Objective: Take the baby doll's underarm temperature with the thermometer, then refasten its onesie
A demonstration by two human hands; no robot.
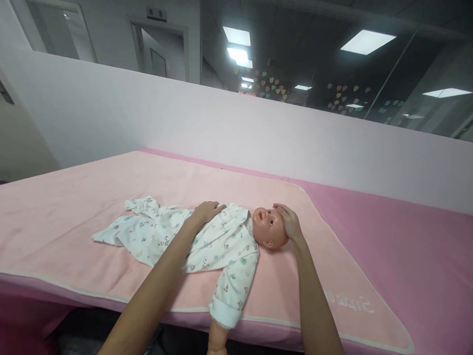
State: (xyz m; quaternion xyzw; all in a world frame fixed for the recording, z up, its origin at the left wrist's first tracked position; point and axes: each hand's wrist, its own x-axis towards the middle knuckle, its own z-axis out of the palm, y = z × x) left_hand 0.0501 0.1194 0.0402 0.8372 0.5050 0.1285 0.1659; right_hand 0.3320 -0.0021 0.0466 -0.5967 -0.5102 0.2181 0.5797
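A baby doll [264,228] lies on its back across a pink blanket [177,177], its head to the right. It wears a white printed onesie [225,241] with small green and brown figures. My left hand [207,212] rests on the front of the onesie, fingers stretched out. At the top of the doll's head, my right hand [289,219] lies curved against the forehead and crown with its fingers extended. One doll arm hangs over the near edge of the table, its cuff folded back. The doll's feet are hidden inside the onesie.
Beneath the blanket is a darker pink cover [369,217] over the table. A white wall [236,123] stands behind, topped by a window [318,59] with heart stickers and reflected ceiling lights. A door handle [5,93] shows at far left.
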